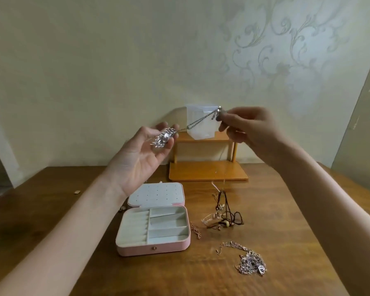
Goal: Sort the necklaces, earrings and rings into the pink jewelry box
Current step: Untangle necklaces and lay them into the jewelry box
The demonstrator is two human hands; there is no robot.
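Silver necklace (198, 121) is up in the air, stretched between both hands, well above the table (73, 210). Left hand (141, 154) is palm-up, fingers loosely curled, with the big silver pendant (163, 138) lying across the fingertips; cradled more than gripped. Right hand (250, 127) pinches the far end of the chain at the fingertips, other fingers curled in.

Pink jewelry box (153, 225) sits open below the left wrist, compartments look empty, nothing sorted in yet.

Risks from here:
- Pendant only rests on the left fingers. Any tug from the right hand and it likely slides off, swings on the chain, drops onto the table or box edge.
- Chain is doubled near the right hand; lowering it bunched probably knots it.
- Right arm comes down over the dark cord tangle (224, 216) and the rose-gold chain pile (251, 260) near right; a dangling end could snag one and drag it.
- Loose thin chain (195, 229) lies just beside the box's right edge, easy to sweep off.
- Small pieces (77, 191) at far left sit near the table edge.
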